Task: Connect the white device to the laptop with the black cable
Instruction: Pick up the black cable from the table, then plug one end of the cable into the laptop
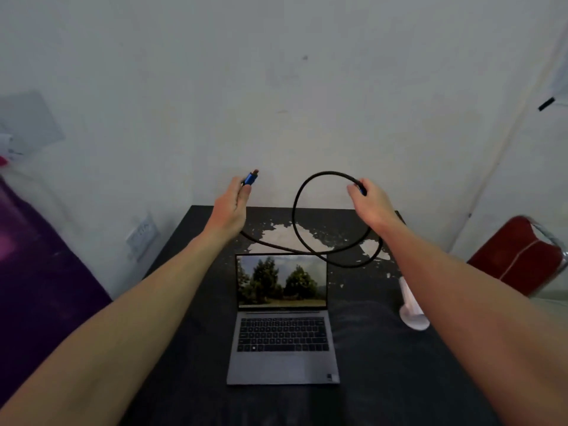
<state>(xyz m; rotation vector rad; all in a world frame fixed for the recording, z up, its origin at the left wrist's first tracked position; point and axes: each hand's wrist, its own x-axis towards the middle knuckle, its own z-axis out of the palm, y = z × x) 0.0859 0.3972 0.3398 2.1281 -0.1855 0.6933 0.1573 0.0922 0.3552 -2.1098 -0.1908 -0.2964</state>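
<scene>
An open grey laptop (282,339) sits mid-table, its screen showing trees. Both hands are raised above the table's far end, holding the black cable (295,229). My left hand (229,210) grips one end, whose blue plug (250,178) sticks up past the fingers. My right hand (370,201) is closed on the other end, with a bit of blue showing between the fingers. The cable hangs in a loop between them, dipping behind the top of the laptop screen. The white device (412,305) lies on the table to the right of the laptop, partly hidden by my right forearm.
The black table (384,364) has worn white patches at its far end and stands against a pale wall. A red chair (519,256) is at the right. Purple fabric (37,272) lies at the left, beside a wall socket (142,236).
</scene>
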